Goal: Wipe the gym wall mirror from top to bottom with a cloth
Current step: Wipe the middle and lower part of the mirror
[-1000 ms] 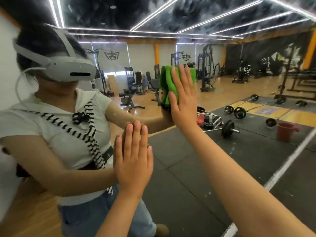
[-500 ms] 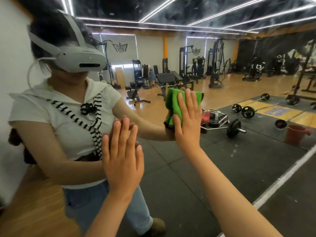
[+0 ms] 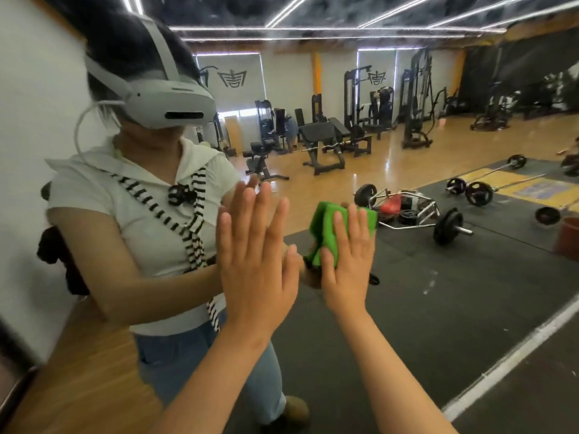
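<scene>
Judging by height, wiping is reckoned half done: cloth [image 3: 332, 227] is pressed on mirror [image 3: 438, 308] at mid-height under flat right hand [image 3: 347, 261], left hand [image 3: 253, 245] is splayed beside it, lower glass undone.

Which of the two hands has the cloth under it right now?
The right hand, straight fingers pressing the green cloth flat against the mirror. The left hand beside it is open and has no cloth.

Wooden floor [image 3: 438, 145]; black mats [image 3: 438, 308]; ceiling light strips [image 3: 313, 28]
</scene>
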Tool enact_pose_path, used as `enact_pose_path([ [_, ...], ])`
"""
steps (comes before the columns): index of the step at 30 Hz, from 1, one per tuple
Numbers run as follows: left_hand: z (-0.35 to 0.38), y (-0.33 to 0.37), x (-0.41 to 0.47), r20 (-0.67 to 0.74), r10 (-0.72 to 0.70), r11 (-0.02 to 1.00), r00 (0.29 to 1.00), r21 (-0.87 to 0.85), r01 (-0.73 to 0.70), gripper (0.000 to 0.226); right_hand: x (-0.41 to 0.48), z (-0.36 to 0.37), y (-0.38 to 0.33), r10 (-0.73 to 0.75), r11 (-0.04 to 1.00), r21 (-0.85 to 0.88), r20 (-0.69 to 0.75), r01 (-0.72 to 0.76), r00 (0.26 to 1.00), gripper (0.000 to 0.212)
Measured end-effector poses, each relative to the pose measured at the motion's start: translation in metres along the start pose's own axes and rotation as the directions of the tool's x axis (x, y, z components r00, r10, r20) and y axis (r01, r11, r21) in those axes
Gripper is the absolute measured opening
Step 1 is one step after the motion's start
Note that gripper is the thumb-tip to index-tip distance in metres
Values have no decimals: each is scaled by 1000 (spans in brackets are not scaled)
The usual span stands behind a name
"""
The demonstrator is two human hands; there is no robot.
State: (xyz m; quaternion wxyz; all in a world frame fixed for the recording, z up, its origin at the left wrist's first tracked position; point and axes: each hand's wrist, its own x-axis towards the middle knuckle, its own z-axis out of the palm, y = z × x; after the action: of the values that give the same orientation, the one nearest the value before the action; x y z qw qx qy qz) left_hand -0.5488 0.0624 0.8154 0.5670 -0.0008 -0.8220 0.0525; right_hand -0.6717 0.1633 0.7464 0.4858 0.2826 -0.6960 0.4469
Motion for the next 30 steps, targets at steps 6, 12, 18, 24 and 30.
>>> enact_pose_path([
  [6, 32, 10, -15, 72, 68, 978, 995, 195, -80, 53, -27, 24, -44, 435, 897, 108, -51, -428, 899, 60],
  [12, 40, 7, -24, 35, 80, 964, 996, 252, -87, 53, -2, -10, 39, -78, 997, 5, 38, 78, 996, 53],
  [18, 47, 10, -30, -13, 66, 941, 998, 334, -58, 53, -21, -5, 26, 338, 936, 105, -6, -336, 941, 57],
  [24, 45, 10, -29, 13, 71, 927, 997, 369, -71, 57, 4, -11, 19, 27, 995, 92, 99, -37, 995, 51],
  [30, 47, 14, -29, 0, 59, 932, 998, 359, -55, 59, 9, -16, 43, 168, 984, 66, 9, -168, 986, 52],
])
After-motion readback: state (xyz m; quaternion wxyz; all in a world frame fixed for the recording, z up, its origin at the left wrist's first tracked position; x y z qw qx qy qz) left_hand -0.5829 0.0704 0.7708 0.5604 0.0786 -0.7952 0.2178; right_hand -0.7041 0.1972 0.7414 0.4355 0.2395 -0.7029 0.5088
